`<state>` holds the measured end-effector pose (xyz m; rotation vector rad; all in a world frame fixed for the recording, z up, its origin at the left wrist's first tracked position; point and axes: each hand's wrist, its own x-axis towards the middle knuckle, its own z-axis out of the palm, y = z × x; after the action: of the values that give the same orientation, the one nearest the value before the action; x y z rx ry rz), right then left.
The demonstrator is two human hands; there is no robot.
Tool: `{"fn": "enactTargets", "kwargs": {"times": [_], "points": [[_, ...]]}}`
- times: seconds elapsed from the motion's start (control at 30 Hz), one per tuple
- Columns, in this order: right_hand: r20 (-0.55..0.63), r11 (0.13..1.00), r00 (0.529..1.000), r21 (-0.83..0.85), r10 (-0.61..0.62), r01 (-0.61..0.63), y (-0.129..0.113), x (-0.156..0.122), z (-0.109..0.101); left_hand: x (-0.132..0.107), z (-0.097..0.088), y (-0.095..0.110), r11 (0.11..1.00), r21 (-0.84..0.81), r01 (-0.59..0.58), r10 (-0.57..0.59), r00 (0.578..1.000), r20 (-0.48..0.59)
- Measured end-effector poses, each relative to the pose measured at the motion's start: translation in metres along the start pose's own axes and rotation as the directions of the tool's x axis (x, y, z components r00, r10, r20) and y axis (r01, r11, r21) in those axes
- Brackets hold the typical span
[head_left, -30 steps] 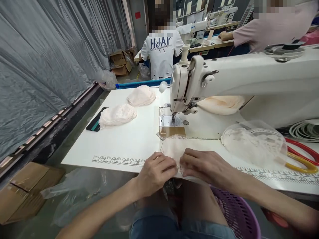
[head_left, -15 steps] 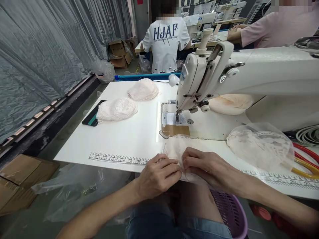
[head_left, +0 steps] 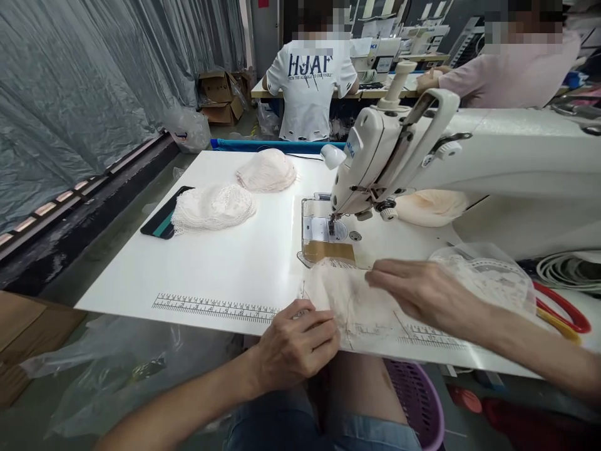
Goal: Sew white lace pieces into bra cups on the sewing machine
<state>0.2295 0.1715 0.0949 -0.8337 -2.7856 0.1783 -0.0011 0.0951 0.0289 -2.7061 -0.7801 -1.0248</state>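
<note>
A thin, pale lace fabric piece lies across the table's front edge, just before the sewing machine. My left hand is closed on its lower left part, with fingers bent over the cloth. My right hand, slightly blurred, has its fingers pressed together at the upper right edge of the same piece; the fingertips are partly hidden. Loose dark threads show on the fabric. The presser foot stands behind the piece, apart from both hands.
Two stacks of pale cups, a lace stack and a smooth stack, sit left on the table. Sheer lace and red-handled scissors lie at right. A purple basket stands below. Two people sit beyond.
My right hand has moved up and right from beside my left hand, and the fabric is now spread wider and flatter. My left hand stays at the table edge. The view has shifted slightly.
</note>
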Motion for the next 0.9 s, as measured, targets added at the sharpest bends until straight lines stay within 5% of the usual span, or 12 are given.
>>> {"fn": "enactTargets", "kwargs": {"times": [0.13, 0.33, 0.47, 0.67, 0.8, 0.9], "points": [[0.081, 0.993, 0.997, 0.120, 0.000, -0.010, -0.025, -0.003, 0.004, 0.000, -0.001, 0.001, 0.999, 0.047, -0.007, 0.007, 1.000, 0.008], [0.159, 1.000, 0.987, -0.015, 0.009, -0.006, -0.039, -0.003, 0.013, 0.000, -0.002, 0.002, 0.994, 0.107, -0.018, 0.015, 0.999, 0.033], [0.212, 0.966, 0.977, 0.244, 0.037, -0.090, -0.034, -0.008, 0.004, -0.001, 0.000, 0.004, 0.993, 0.118, 0.002, -0.002, 1.000, 0.004], [0.288, 0.793, 0.953, 0.600, -0.095, -0.102, -0.044, 0.006, 0.005, -0.002, 0.002, 0.004, 0.996, 0.084, 0.015, -0.014, 1.000, -0.014], [0.239, 0.962, 0.962, 0.265, -0.131, 0.065, -0.028, 0.015, 0.017, -0.002, 0.001, 0.004, 0.996, 0.084, -0.003, 0.005, 1.000, -0.019], [0.004, 0.993, 0.996, -0.079, -0.084, 0.084, 0.014, 0.011, 0.008, -0.001, 0.000, 0.004, 0.994, 0.106, 0.000, 0.000, 1.000, -0.003]]}}
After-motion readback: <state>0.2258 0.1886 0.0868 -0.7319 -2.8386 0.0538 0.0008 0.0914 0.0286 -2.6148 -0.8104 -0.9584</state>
